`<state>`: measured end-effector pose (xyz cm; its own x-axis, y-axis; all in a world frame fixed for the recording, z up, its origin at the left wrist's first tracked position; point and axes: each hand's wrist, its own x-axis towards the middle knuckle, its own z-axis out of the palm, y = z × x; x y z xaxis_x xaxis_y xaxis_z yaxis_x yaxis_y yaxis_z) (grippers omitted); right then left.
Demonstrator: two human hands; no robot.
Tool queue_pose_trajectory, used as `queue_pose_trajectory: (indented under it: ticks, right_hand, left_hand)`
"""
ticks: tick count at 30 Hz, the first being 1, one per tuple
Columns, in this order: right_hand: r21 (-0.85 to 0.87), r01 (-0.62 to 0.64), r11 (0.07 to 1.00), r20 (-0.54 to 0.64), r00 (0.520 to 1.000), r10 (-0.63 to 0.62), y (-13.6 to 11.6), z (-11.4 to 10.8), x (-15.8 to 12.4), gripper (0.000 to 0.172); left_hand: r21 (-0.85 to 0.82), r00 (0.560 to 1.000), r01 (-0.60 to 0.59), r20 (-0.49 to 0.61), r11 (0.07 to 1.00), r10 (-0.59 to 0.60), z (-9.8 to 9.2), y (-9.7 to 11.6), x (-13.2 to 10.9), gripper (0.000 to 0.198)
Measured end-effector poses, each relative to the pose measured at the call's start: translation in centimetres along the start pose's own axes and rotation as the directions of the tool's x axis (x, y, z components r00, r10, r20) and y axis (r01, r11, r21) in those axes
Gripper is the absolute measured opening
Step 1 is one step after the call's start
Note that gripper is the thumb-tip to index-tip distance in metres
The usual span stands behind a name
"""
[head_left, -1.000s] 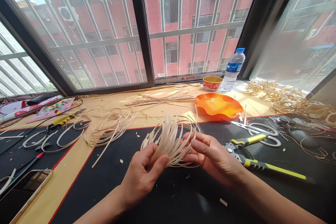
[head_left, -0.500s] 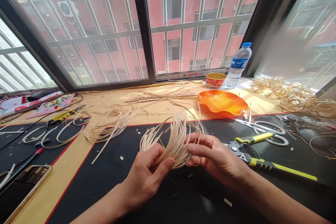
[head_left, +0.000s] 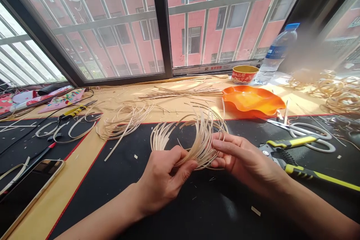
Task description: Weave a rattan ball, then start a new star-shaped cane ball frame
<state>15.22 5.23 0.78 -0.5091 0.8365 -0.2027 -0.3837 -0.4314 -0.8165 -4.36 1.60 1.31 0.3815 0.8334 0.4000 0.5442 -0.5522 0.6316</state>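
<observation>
A curled bundle of thin, pale cane or bamboo strips [head_left: 201, 135] stands above the black mat, bent round into a loose ring. My left hand [head_left: 165, 172] pinches its lower part between thumb and fingers. On the right side, my right hand [head_left: 236, 153] has its fingers curved round the strips, the index finger lying against them; its inner fingertips are partly hidden. To the left lies another loose coil of strips [head_left: 123, 120]. Yellow-and-black pliers [head_left: 281, 153] and white-handled scissors [head_left: 309, 135] rest beyond my right hand.
An orange wavy dish [head_left: 253, 99], a red tin [head_left: 244, 75] and a water bottle [head_left: 278, 54] stand near the window. Coils of strips [head_left: 343, 93] lie at the far right. A phone [head_left: 30, 195] and a yellow-handled tool [head_left: 74, 111] are on the left.
The view has tilted down and turned slightly left, so the tabletop things appear higher and further right. Both hands keep hold of the bundle, with little change in grip.
</observation>
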Motion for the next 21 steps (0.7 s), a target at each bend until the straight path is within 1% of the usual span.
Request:
queue_pose_trajectory:
  ticks: [4,8,11,13,18,21]
  right_hand:
    - [0.017,-0.005,1.000,-0.031,1.000,0.005,-0.04,0.14,-0.17,0.020]
    - [-0.007,0.025,1.000,-0.011,1.000,-0.025,-0.08,0.20,-0.31,0.023]
    - [-0.030,0.042,0.999,-0.005,0.999,-0.042,-0.07,0.07,-0.26,0.022]
    - [-0.027,0.051,0.998,-0.010,0.999,-0.051,-0.09,0.02,-0.21,0.021]
    - [0.009,0.082,0.997,-0.003,0.997,-0.082,-0.25,0.27,-0.29,0.020]
    - [-0.003,0.092,0.996,0.029,0.995,-0.092,-0.25,0.37,-0.40,0.028]
  left_hand:
    - [0.026,1.000,0.015,-0.009,1.000,-0.014,-0.08,0.09,-0.10,0.025]
    - [0.049,1.000,-0.010,0.000,0.999,0.010,-0.26,0.18,-0.21,0.028]
    - [0.015,0.999,-0.028,0.019,0.999,0.028,-0.41,0.10,-0.20,0.026]
    - [-0.030,0.999,-0.001,0.038,1.000,0.002,-0.49,0.05,-0.17,0.025]
    - [-0.157,0.986,0.128,0.128,0.979,-0.108,-0.67,0.25,0.00,0.030]
    - [-0.204,0.982,0.147,0.146,0.968,-0.118,-0.73,0.45,0.14,0.031]
